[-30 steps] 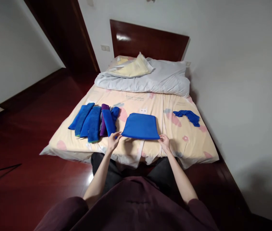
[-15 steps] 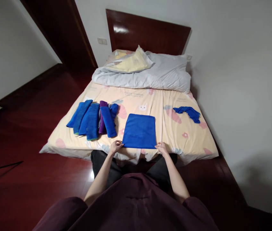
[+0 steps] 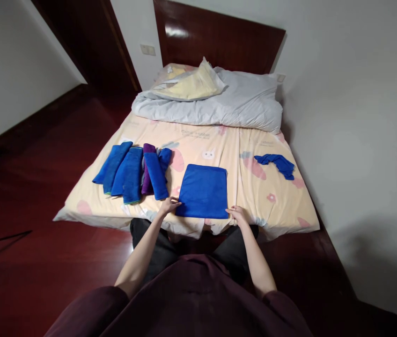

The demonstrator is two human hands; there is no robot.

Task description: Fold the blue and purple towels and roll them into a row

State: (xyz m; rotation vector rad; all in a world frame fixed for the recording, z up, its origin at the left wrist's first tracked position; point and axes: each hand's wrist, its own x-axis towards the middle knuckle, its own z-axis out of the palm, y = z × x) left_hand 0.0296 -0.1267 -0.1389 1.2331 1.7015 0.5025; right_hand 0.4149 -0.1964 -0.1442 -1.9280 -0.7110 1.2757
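Observation:
A blue towel (image 3: 202,192), folded into a flat, roughly square shape, lies near the front edge of the bed. Beside its near left side is my left hand (image 3: 169,205), fingers stretched towards the edge and slightly apart. My right hand (image 3: 238,214) has its thumb and fingertips on the near right corner of the towel, closed in a pinch. To the left lie several rolled or folded towels (image 3: 133,175), mostly blue, with a purple one (image 3: 147,182) among them. A crumpled blue cloth (image 3: 279,165) rests on the right side of the bed.
The bed (image 3: 202,140) has a patterned cream sheet. A grey-white quilt (image 3: 247,100) and a pale yellow pillow (image 3: 198,84) are heaped towards the dark headboard (image 3: 219,37). A wall (image 3: 360,140) runs along the right. A thin dark rod (image 3: 5,238) shows at lower left.
My left hand has shifted up a little from the near left corner along the towel's left side. My right hand stays at the near right corner. The view has tilted slightly.

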